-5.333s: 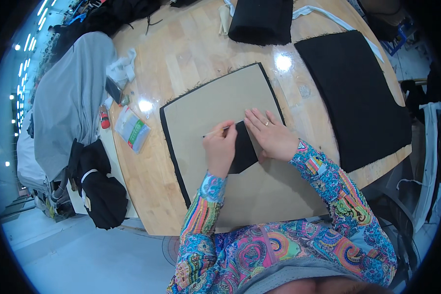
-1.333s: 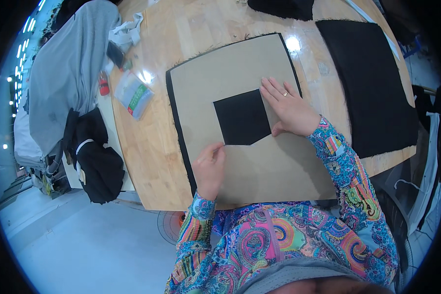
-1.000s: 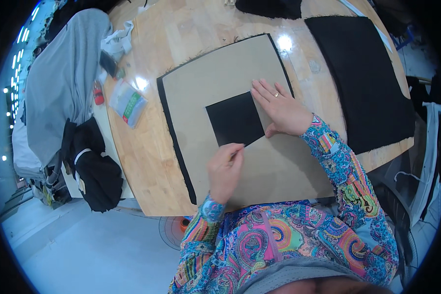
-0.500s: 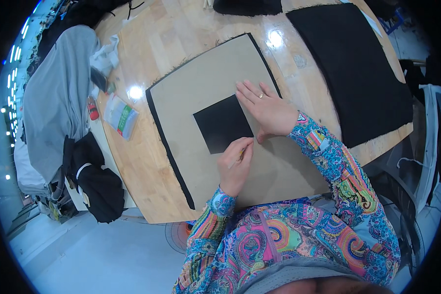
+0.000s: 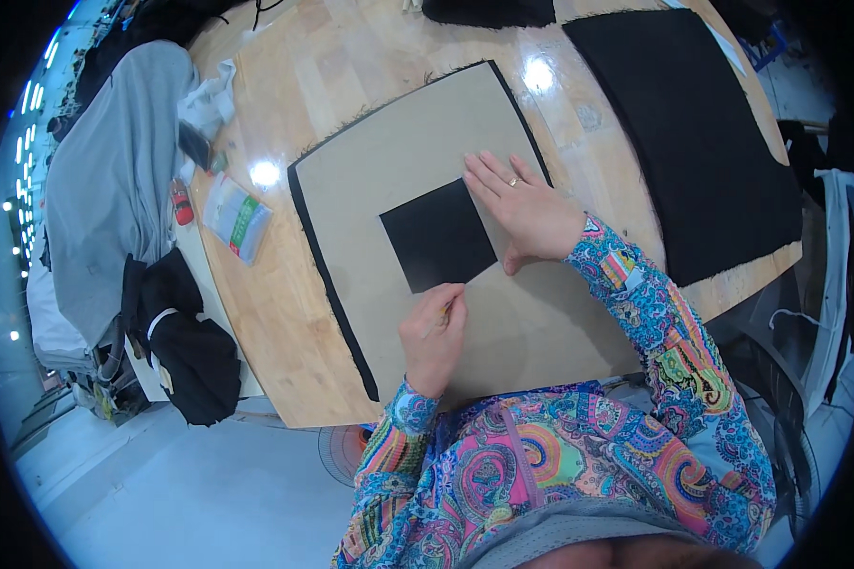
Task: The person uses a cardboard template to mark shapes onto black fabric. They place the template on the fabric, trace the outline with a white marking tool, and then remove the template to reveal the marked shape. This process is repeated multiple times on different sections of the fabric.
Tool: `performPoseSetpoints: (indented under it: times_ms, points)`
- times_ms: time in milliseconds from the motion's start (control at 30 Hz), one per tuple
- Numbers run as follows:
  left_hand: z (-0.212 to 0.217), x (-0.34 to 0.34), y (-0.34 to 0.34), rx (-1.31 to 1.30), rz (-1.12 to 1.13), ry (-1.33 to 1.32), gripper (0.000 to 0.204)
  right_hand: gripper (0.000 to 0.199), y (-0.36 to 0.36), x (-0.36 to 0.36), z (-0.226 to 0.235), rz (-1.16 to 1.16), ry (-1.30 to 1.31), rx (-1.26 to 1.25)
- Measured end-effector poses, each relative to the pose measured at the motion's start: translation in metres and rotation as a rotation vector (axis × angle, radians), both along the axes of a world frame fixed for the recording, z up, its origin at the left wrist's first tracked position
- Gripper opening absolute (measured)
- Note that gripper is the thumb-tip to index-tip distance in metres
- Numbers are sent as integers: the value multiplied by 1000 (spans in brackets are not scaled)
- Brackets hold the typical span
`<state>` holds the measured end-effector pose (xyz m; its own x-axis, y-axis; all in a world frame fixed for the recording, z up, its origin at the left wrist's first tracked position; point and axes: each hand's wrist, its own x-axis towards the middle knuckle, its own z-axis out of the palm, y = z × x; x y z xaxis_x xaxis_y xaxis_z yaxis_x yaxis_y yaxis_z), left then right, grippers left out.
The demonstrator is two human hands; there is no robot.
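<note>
- Left hand (image 5: 434, 332): fingers curled together, pinching a thin pale marking stick (image 5: 440, 318); its tip sits at the lower edge of the black square (image 5: 437, 234).
- Right hand (image 5: 527, 211): spread flat, fingers straight and apart, a ring on one finger; it presses on the tan board (image 5: 370, 190), fingertips touching the right edge of the black square.
- Black square: small dark piece lying flat near the middle of the tan board, between the two hands.
- Tan board: large stiff sheet resting on the round wooden desk (image 5: 342, 66), turned at an angle; a strip of black cloth (image 5: 327, 280) shows from under its left and top edges.
- Large black cloth (image 5: 693, 133): lies flat on the desk to the right of the board, apart from it.
- Clear packet (image 5: 237, 216) with a green label: on the desk, left of the board, near the rim.
- Grey garment (image 5: 114, 180): draped beside the left edge of the desk; a black bag (image 5: 185, 346) sits below it.
- Both sleeves carry a bright, many-coloured pattern.
</note>
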<state>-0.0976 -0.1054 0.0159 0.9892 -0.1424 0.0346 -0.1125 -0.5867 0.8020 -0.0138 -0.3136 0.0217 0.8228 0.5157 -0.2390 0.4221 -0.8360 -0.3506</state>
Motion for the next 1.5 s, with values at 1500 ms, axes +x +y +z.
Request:
performPoseSetpoints:
  times_ms: [1500]
  points:
    - [-17, 89, -47, -8, -19, -208, 10, 118, 0, -1, -12, -12, -84, 30]
